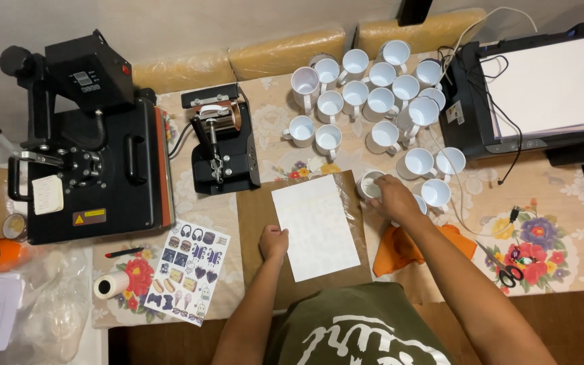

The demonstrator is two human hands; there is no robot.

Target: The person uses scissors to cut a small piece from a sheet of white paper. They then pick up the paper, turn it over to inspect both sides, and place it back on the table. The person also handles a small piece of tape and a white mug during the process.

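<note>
The plain white ceramic mug [370,184] stands at the brown board's two o'clock corner; it is likely rigid, glossy-slick and chippable (best gripped around the body). The right hand [395,198] curls over it; the left hand [274,242], loosely fisted, rests beside the white paper sheet [315,226] on the bench [562,203].

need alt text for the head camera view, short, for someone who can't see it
Seen from above, a person's right hand grips a white mug while the left hand rests beside a white sheet on brown paper. Many white mugs and a black mug press stand behind.
</note>
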